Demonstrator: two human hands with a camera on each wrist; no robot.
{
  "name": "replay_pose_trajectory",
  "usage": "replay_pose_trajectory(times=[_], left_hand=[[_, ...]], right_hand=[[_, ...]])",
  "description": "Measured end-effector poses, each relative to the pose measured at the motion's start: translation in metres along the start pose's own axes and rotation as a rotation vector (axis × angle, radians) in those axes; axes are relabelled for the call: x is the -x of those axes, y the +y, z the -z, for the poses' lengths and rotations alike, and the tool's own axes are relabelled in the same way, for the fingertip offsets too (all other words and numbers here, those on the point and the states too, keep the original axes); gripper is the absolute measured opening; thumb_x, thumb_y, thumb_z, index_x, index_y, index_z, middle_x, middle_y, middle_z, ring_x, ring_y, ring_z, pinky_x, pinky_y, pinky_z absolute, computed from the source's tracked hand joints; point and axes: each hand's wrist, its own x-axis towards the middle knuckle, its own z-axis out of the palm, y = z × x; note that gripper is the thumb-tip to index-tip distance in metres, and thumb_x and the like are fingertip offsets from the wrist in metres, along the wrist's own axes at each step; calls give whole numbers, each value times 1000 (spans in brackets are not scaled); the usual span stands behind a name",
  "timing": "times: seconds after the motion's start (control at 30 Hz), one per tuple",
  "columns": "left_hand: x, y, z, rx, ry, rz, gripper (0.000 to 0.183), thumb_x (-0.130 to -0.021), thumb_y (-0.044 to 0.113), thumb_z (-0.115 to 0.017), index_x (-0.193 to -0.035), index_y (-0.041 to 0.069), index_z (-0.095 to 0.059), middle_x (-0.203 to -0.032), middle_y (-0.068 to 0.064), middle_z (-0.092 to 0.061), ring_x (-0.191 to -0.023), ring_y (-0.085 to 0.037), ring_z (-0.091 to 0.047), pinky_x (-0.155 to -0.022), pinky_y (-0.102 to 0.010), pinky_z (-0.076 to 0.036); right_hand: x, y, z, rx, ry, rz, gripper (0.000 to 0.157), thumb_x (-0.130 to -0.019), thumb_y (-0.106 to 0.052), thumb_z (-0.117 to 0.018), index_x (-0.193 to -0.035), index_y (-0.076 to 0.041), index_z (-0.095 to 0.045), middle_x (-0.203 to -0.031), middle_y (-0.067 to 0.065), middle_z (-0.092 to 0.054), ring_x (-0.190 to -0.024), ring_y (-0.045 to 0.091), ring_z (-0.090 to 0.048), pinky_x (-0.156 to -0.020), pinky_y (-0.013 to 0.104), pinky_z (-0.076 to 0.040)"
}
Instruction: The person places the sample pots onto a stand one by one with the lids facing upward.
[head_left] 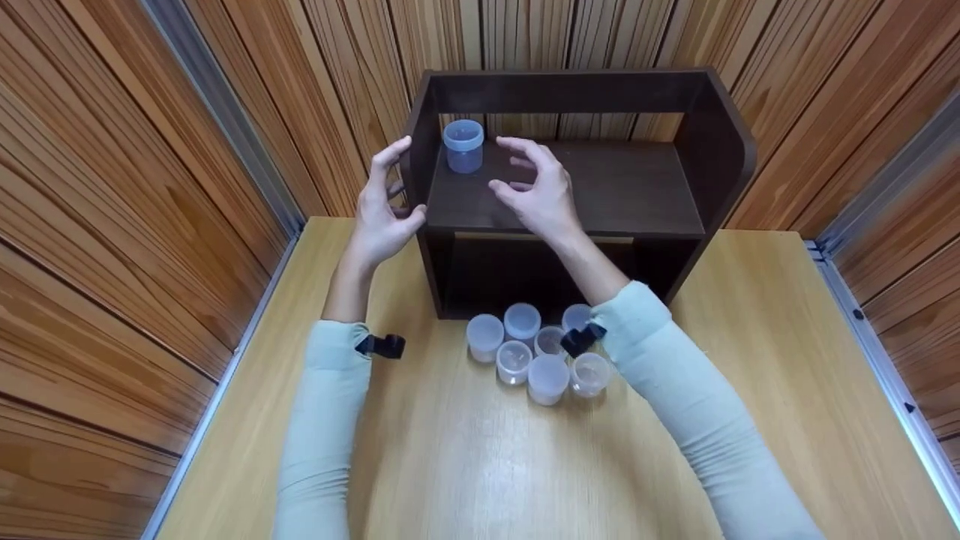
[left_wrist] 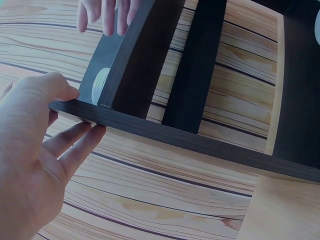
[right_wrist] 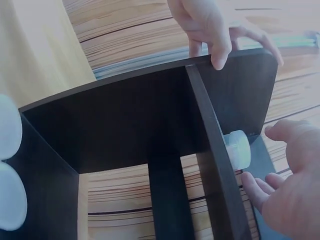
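A dark brown wooden shelf unit [head_left: 592, 187] stands at the back of the table. On its upper board, near the left side panel, sits one translucent lidded plastic jar [head_left: 464, 154], upright. My left hand [head_left: 381, 217] holds the front edge of that side panel, its thumb inside and fingers outside in the left wrist view. Beside the jar, my right hand [head_left: 541, 191] hovers with fingers spread and bent slightly. In the right wrist view a gap shows between its fingers [right_wrist: 256, 192] and the jar [right_wrist: 239, 150]; it holds nothing.
Several similar plastic jars [head_left: 547, 379] stand clustered on the wooden table [head_left: 450, 465] before the shelf, some under the right forearm. Wood-grain walls [head_left: 135, 150] enclose the back and sides. Black wrist cameras [head_left: 382, 346] are fixed to both sleeves.
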Motion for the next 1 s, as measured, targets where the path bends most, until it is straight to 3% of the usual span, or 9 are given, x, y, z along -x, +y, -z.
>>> replay_pose_trajectory(times=[0.33, 0.47, 0.73, 0.8, 1.0], left_hand=[[0, 1, 1, 1, -17, -3, 80, -94, -11, -68, -167, 5, -38, -175, -19, -44, -153, -24, -57, -86, -24, -67], [0, 1, 1, 3, -20, 1, 79, -95, -11, -67, -166, 6, -37, -175, -20, -43, -150, -29, -60, -85, -24, -68], [-1, 2, 1, -5, -19, -1, 79, -95, -10, -68, -167, 5, -37, -176, -20, -42, -159, -26, -50, -102, -61, -67], [-2, 2, 1, -10, -16, 0, 79, -95, -9, -68, -166, 5, -38, -176, -19, -42, -159, -23, -49, -100, -57, -68], [0, 2, 1, -21, -14, 16, 80, -94, -8, -68, -166, 6, -38, -176, -18, -43, -155, -21, -52, -85, -28, -67]], right_hand=[[26, -11, 27, 37, -34, 29, 56, -96, -2, -84, -150, -8, -70, -153, 18, -67, -143, 34, -67, -111, 52, -65], [37, -14, 37, 43, -41, 53, 56, -95, -1, -85, -148, -7, -71, -151, 20, -67, -144, 38, -66, -112, 55, -64], [68, -12, 52, 8, -15, 51, 55, -93, 0, -87, -145, -3, -71, -149, 17, -71, -141, 41, -67, -109, 50, -66], [78, -10, 54, 0, -12, 50, 55, -93, 0, -88, -145, -2, -71, -147, 18, -71, -140, 40, -67, -108, 45, -66], [110, -6, 61, 53, 5, 58, 57, -89, -2, -92, -143, -4, -73, -151, 15, -66, -138, 28, -66, -104, 26, -62]])
